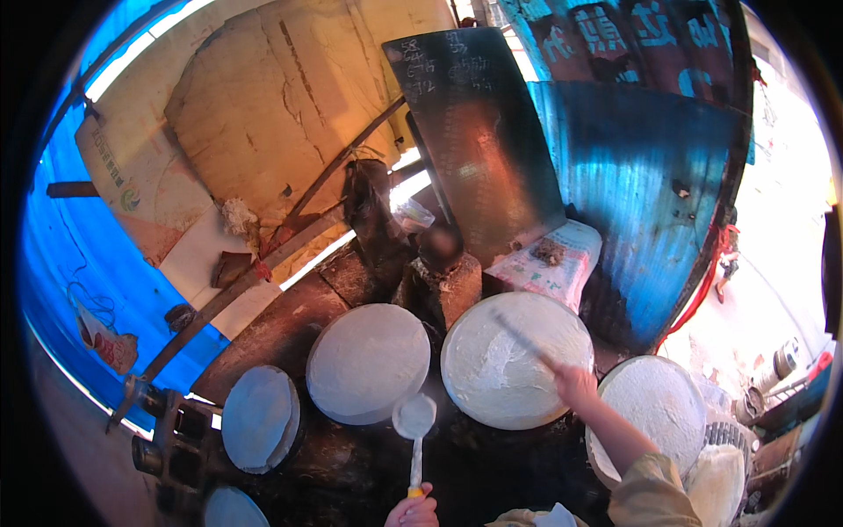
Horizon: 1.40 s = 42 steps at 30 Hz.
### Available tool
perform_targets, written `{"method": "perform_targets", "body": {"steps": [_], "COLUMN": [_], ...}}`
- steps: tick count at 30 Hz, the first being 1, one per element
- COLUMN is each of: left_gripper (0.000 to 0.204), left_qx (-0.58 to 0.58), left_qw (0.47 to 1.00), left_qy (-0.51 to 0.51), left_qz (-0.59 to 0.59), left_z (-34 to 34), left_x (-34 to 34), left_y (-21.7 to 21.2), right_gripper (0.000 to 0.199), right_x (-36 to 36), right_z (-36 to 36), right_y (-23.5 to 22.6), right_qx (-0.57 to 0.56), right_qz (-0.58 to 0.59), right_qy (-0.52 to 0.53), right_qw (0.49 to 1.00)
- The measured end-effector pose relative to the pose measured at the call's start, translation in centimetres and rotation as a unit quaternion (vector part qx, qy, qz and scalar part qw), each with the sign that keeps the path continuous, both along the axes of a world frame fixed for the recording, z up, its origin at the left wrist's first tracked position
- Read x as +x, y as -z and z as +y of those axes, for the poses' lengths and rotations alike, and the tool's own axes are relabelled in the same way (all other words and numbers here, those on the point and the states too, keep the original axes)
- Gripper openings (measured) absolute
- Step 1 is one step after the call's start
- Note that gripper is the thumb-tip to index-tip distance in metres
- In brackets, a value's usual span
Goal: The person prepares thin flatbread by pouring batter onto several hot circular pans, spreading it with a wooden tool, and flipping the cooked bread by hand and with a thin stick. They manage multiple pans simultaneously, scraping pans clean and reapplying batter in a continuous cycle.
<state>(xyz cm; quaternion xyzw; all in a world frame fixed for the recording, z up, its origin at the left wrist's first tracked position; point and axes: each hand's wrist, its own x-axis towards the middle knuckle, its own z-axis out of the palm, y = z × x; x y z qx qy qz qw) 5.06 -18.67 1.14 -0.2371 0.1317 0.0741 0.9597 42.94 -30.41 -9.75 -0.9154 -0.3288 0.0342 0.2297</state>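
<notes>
My left hand (413, 511), at the bottom middle, is wrapped round the handle of a ladle (415, 415). Pale, whitish stuff shows in its round bowl, which overlaps the lower edge of a round disc (367, 364). On the right, my right hand (575, 387) grips a long, thin spatula-like stick (520, 335), its far end blurred. The stick lies across a larger round disc (479, 382) coated with a thick white paste. That paste has uneven, streaked marks on it. I cannot tell whether the stick touches it.
More white-topped discs surround these: one at the right (654, 408) under my forearm, another at the left (256, 417), and part of one at the bottom left (235, 509). Behind stand a brick-like block (457, 283), a dark leaning board (492, 167) and a blue corrugated sheet (645, 176).
</notes>
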Motion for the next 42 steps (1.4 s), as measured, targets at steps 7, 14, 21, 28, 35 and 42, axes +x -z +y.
{"method": "perform_targets", "body": {"steps": [7, 14, 21, 28, 35, 42], "left_gripper": [0.022, 0.024, 0.025, 0.024, 0.026, 0.029], "left_qx": [0.118, 0.045, 0.067, 0.041, 0.043, 0.071], "left_qw": [0.992, 0.997, 0.997, 0.996, 0.991, 0.983], "left_qy": [0.019, -0.013, 0.023, -0.016, -0.126, -0.171], "left_qz": [0.051, 0.064, 0.027, 0.074, -0.007, 0.006], "left_z": [-1.9, -1.7, -0.6, 0.3, 5.4, 4.6], "left_x": [-9.5, -12.4, -10.8, -8.1, -2.9, -1.8], "left_y": [2.4, 3.5, 4.2, 2.2, -2.5, -2.7], "right_gripper": [0.024, 0.029, 0.029, 0.022, 0.03, 0.03], "right_x": [-1.0, -18.5, -7.4, -9.6, -17.0, -12.8], "right_z": [0.8, -0.8, -8.8, -2.8, 0.4, -2.4], "right_y": [3.6, 3.1, -0.3, 0.0, -1.9, -1.3], "right_qx": [0.247, 0.222, -0.001, 0.351, 0.258, 0.265], "right_qz": [0.208, 0.137, -0.054, 0.312, 0.638, 0.546], "right_qy": [0.15, -0.051, 0.132, 0.29, 0.042, 0.081], "right_qw": [0.935, 0.964, 0.99, 0.834, 0.724, 0.79]}}
